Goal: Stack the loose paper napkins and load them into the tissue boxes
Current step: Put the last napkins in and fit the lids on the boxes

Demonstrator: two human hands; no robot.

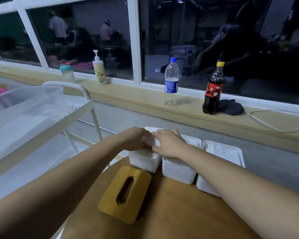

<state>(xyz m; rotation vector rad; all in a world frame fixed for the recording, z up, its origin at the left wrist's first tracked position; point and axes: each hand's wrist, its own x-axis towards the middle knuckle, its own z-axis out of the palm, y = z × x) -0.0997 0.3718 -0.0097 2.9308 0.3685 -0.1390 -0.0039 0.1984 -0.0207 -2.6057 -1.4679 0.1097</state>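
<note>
Napkins [151, 141], a white stack, sit in the leftmost tissue box [145, 161] right under my two hands. My left hand [134, 138] curls over the stack's left edge, gripping it, and my right hand [169, 144] lies flat on top with fingers spread, pressing rather than grasping. Two more white boxes [179, 171] stand just beside it to the right.

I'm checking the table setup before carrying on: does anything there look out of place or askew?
The wooden lid lies off its box, angled on the table in front of the left white box. All three boxes stand open; nothing looks spilled or damaged.
</note>
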